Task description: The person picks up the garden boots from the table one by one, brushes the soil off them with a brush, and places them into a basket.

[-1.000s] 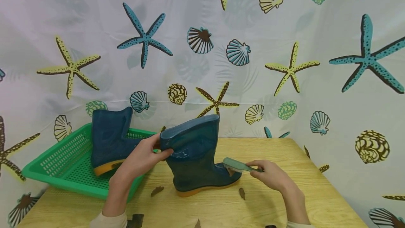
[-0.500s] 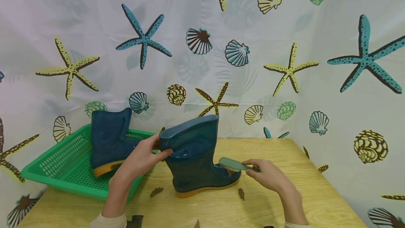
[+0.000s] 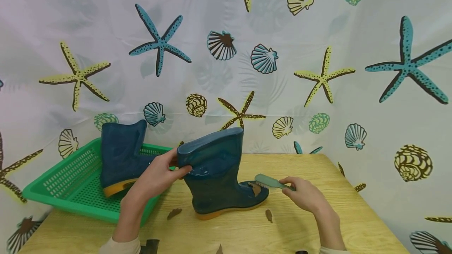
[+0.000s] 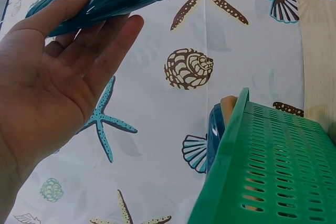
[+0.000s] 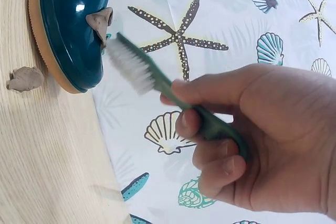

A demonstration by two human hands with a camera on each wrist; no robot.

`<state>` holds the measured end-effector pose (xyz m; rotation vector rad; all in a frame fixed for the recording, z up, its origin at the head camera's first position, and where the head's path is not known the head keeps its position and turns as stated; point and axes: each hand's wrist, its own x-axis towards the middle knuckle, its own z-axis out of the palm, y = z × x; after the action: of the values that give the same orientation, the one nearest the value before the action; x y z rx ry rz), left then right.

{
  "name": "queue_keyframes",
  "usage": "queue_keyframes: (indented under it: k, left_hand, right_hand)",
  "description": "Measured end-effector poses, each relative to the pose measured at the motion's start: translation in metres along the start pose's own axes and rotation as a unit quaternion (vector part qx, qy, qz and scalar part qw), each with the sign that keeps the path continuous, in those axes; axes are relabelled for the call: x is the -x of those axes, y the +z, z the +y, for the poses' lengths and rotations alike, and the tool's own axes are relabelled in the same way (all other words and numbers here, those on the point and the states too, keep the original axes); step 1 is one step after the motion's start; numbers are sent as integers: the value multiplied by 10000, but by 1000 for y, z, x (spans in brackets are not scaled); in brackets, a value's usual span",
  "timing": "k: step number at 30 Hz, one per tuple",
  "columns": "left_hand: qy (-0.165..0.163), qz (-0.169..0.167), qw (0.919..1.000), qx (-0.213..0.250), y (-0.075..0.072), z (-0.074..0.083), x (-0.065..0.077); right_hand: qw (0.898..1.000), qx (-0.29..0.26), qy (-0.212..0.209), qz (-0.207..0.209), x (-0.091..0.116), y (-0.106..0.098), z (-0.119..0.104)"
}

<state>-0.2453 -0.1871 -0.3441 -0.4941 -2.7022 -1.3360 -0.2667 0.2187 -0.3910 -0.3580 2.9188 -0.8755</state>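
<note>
A dark blue rubber boot (image 3: pixel 217 179) with an orange sole stands on the wooden table, its toe pointing right. My left hand (image 3: pixel 160 175) pinches the back of its shaft near the top rim, thumb outside; the left wrist view shows the hand (image 4: pixel 63 72) under the glossy shaft. In my right hand (image 3: pixel 304 194) is a green brush (image 3: pixel 268 180), held by its handle just above and right of the toe. Its white bristles (image 5: pixel 128 66) come right up to a brown mud-like lump (image 5: pixel 100 22) stuck on the toe.
A second blue boot (image 3: pixel 121 152) leans in a green plastic basket (image 3: pixel 70 167) at the left. Brown scraps (image 3: pixel 174 213) lie before the boot, one (image 3: pixel 269 216) near its toe. A shell-patterned curtain (image 3: pixel 226 77) hangs behind the table (image 3: pixel 293 166).
The brush has gone slightly left over the toe, then back right, baring more of the brown lump. My left hand and the boot stay in place.
</note>
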Motion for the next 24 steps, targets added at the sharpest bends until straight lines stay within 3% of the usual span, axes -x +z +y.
queue_keyframes:
  k: [4, 9, 17, 24]
  left_hand:
    - [-3, 30, 10000, -18, 0, -1, 0]
    - [-2, 41, 10000, 0, 1, -2, 0]
    - [9, 3, 10000, 51, 1, -2, 0]
    - [27, 6, 10000, 16, 1, -2, -1]
  right_hand:
    - [9996, -149, -247, 11, -1, 2, 0]
    - [9967, -439, -553, -400, -4, 5, -2]
    - [9973, -510, -201, -481, -1, 0, 7]
    - [9979, -463, -134, -433, 3, -9, 11]
